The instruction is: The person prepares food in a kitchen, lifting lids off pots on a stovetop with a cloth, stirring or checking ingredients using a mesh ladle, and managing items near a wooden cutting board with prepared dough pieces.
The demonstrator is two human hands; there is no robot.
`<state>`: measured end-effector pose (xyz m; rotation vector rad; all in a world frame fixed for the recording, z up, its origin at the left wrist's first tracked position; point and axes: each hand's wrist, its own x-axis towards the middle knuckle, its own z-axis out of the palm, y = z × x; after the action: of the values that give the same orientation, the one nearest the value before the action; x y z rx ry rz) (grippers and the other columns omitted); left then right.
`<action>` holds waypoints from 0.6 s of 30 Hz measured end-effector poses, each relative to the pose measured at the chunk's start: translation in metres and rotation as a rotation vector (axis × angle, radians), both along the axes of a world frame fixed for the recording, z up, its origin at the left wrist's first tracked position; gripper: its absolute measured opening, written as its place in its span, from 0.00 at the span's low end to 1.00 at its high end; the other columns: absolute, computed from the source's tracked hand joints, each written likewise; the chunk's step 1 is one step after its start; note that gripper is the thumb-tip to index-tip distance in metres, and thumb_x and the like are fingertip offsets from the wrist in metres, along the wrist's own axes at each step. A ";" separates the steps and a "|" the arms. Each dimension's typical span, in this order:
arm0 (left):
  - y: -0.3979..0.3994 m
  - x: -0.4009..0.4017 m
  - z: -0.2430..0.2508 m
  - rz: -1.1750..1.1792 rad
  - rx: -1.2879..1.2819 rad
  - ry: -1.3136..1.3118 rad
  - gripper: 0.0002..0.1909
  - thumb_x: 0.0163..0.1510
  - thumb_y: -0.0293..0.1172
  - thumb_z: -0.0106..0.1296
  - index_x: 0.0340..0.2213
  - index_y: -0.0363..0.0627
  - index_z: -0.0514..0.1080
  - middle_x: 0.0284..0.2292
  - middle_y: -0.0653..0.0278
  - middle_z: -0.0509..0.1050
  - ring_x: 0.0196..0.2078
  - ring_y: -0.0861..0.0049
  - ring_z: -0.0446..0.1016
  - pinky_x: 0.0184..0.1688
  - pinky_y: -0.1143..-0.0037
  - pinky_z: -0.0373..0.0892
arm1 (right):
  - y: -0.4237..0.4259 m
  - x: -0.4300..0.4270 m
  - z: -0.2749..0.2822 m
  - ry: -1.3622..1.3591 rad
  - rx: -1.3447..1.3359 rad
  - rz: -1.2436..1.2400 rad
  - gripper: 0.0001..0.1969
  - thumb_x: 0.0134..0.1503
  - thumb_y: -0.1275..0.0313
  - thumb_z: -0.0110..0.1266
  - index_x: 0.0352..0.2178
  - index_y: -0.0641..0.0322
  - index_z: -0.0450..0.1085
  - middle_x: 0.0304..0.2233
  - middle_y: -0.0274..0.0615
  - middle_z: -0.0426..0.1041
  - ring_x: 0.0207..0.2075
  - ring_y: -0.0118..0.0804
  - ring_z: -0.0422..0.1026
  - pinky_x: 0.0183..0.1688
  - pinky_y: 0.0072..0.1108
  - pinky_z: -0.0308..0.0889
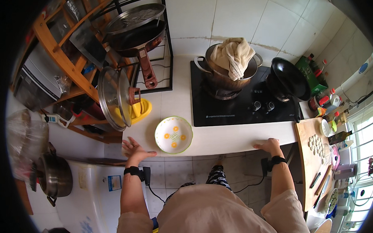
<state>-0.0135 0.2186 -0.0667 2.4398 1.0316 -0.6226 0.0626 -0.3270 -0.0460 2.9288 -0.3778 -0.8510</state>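
Note:
My left hand rests at the front edge of the white countertop, palm down with fingers spread and nothing in it. To its right stands a white bowl with a green rim and orange flowers; no food is in it. Farther right, my right hand leans on the same counter edge below the cooktop, its thumb apart and its other fingers partly hidden. Behind it, a steel pot sits on the black cooktop, a beige cloth bunched over its top.
A dark pan stands tilted on the right burner. On the left are a glass lid, a yellow plastic item and a wooden rack. A wooden board at right bears dough pieces, a rolling pin and knives.

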 end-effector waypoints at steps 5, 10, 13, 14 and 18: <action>0.000 0.000 0.002 -0.014 0.031 0.026 0.80 0.16 0.57 0.68 0.55 0.42 0.19 0.56 0.42 0.17 0.60 0.51 0.18 0.57 0.52 0.31 | 0.023 0.038 0.062 -0.056 0.160 0.179 0.46 0.33 0.36 0.54 0.36 0.75 0.69 0.37 0.59 0.70 0.44 0.52 0.67 0.47 0.34 0.60; -0.001 -0.003 0.007 -0.029 0.008 0.031 0.80 0.17 0.56 0.68 0.54 0.42 0.18 0.56 0.43 0.16 0.60 0.50 0.18 0.57 0.51 0.32 | 0.105 0.115 0.187 -0.813 0.374 0.368 0.34 0.43 0.54 0.57 0.48 0.63 0.60 0.42 0.56 0.65 0.45 0.50 0.65 0.46 0.31 0.61; 0.002 -0.002 0.006 -0.034 -0.022 0.048 0.80 0.17 0.56 0.68 0.54 0.41 0.17 0.55 0.43 0.15 0.60 0.49 0.18 0.57 0.51 0.32 | 0.139 0.170 0.210 -0.900 0.397 0.466 0.36 0.42 0.52 0.56 0.51 0.58 0.58 0.47 0.54 0.62 0.48 0.50 0.63 0.50 0.30 0.59; 0.000 -0.001 0.007 -0.043 -0.022 0.054 0.81 0.17 0.54 0.69 0.54 0.41 0.16 0.55 0.43 0.14 0.59 0.49 0.17 0.57 0.51 0.32 | 0.146 0.188 0.211 -0.874 0.390 0.447 0.38 0.41 0.49 0.55 0.51 0.57 0.58 0.47 0.53 0.62 0.49 0.50 0.62 0.50 0.31 0.58; 0.001 -0.003 0.007 -0.013 -0.070 0.071 0.81 0.17 0.52 0.69 0.53 0.43 0.14 0.54 0.43 0.12 0.58 0.50 0.13 0.56 0.49 0.29 | 0.179 0.233 0.199 -0.728 0.171 0.369 0.41 0.40 0.41 0.50 0.52 0.55 0.58 0.50 0.51 0.60 0.52 0.50 0.58 0.52 0.32 0.56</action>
<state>-0.0166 0.2198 -0.0595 2.3812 1.0048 -0.7418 0.2958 -0.1484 0.1531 3.2064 0.2240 0.2575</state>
